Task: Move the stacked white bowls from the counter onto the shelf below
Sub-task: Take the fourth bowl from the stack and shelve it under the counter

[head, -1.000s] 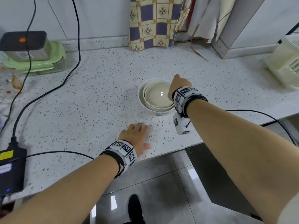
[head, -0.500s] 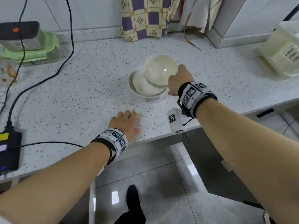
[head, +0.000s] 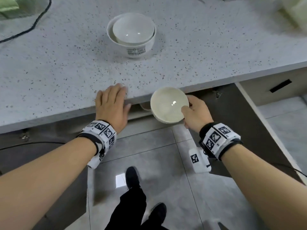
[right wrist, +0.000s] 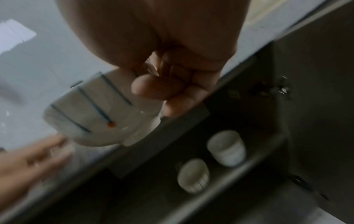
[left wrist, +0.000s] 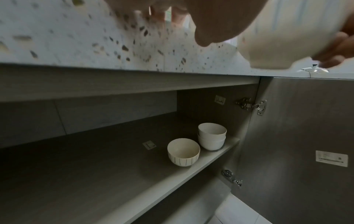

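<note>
Two nested white bowls [head: 131, 34] stand on the speckled counter [head: 58, 67]. My right hand [head: 194, 112] grips a third white bowl [head: 169, 105] just off the counter's front edge, thumb over the rim and fingers underneath. The right wrist view shows that held bowl [right wrist: 91, 115] has thin blue stripes on its side. My left hand [head: 113, 103] rests flat on the counter edge and holds nothing. In the left wrist view the shelf [left wrist: 114, 181] below carries a striped bowl [left wrist: 183, 152] and a stack of two white bowls [left wrist: 211, 137].
The cabinet door [head: 249, 123] stands open to the right of the held bowl. A black cable [head: 33, 25] crosses the counter's far left, and a cream rack [head: 295, 12] sits at the far right. My feet [head: 132, 180] are on the tiled floor.
My right hand has lifted the top bowl off the stack and carried it toward me, down past the counter's front edge. The left hand stays at the counter edge.
</note>
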